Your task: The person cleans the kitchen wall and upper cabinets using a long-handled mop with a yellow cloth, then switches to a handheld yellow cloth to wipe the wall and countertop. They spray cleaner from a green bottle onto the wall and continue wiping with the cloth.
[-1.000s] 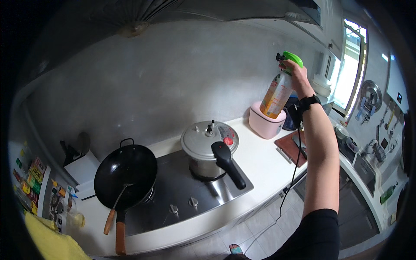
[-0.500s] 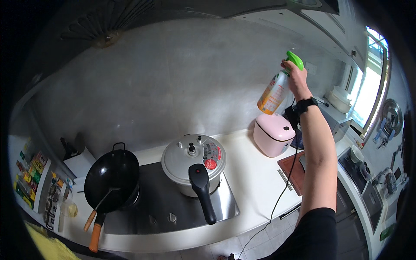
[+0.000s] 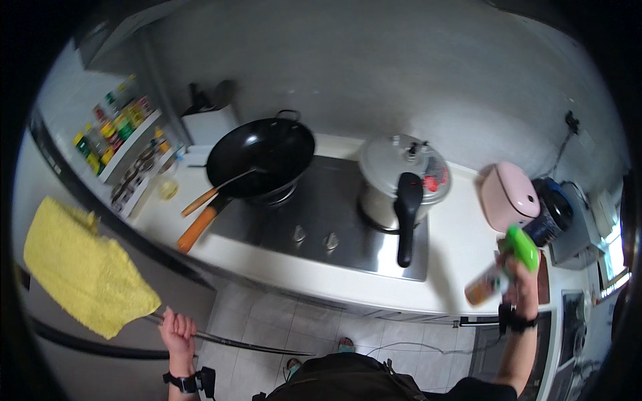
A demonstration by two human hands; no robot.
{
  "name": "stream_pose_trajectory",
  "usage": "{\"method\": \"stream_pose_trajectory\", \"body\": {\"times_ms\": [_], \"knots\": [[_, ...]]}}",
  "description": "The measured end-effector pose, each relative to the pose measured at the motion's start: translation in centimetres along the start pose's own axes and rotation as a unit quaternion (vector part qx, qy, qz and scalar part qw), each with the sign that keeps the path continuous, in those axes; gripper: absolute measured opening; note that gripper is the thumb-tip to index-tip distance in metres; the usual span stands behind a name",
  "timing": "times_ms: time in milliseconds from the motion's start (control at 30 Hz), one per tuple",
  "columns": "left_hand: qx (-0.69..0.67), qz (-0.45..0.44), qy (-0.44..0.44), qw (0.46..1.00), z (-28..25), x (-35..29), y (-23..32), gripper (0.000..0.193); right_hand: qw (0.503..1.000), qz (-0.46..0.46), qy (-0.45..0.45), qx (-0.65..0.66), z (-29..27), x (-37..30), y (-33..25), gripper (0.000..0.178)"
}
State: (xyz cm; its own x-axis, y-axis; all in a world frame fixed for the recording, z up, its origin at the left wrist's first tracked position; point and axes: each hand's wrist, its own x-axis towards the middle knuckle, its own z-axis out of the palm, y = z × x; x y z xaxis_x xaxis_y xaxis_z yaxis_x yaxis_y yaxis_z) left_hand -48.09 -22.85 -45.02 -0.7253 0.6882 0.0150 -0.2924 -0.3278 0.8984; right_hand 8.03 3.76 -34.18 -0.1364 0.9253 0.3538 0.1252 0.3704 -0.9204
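Observation:
My right hand [image 3: 523,277] grips a spray bottle [image 3: 487,286] with a green trigger head and an orange and white body, held tilted above the counter's front edge at the right. At the lower left my left hand [image 3: 178,330] is wrapped round a thin dark pole [image 3: 251,344]. Draped over the pole's far end is a yellow cloth [image 3: 83,271], in front of the grey cabinet. How the cloth is fastened to the pole does not show.
A black wok [image 3: 257,150] and a silver pressure cooker [image 3: 394,170] stand on the hob [image 3: 321,207], handles toward me. Right of them are a pink rice cooker [image 3: 507,195] and a cutting board. Bottles fill a rack [image 3: 130,157] at left. A cord crosses the floor.
My right hand has lowered the spray bottle from high by the wall toward the counter edge. My left hand, the pole and more of the yellow cloth have come into view as the view swung left.

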Motion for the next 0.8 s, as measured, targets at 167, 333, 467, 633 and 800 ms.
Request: {"method": "stream_pose_trajectory", "body": {"times_ms": [167, 333, 467, 633, 800], "knots": [[0.017, -0.001, -0.033, 0.999, -4.0, -1.0, 2.1, 0.042, 0.959, -0.071, -0.267, -0.06, 9.8, -7.4, -6.0, 0.047], [0.024, 0.014, -0.08, 0.996, -9.1, -2.4, 3.5, 0.042, 0.941, -0.155, -0.301, -0.007, 24.0, -9.1, -7.5, 0.018], [0.078, -0.004, -0.08, 0.994, -12.6, -4.0, 5.0, 0.044, 0.926, -0.097, -0.305, 0.199, 39.3, -9.3, -6.8, 0.017], [0.051, -0.024, 0.042, 0.998, -16.2, -6.8, 6.1, 0.034, 0.943, -0.165, -0.205, 0.202, 59.3, -7.2, -5.9, 0.038], [0.079, -0.06, 0.019, 0.995, -22.4, -9.2, 5.1, 0.052, 0.97, -0.141, -0.064, 0.19, 72.9, -3.0, -3.3, 0.053]]}}
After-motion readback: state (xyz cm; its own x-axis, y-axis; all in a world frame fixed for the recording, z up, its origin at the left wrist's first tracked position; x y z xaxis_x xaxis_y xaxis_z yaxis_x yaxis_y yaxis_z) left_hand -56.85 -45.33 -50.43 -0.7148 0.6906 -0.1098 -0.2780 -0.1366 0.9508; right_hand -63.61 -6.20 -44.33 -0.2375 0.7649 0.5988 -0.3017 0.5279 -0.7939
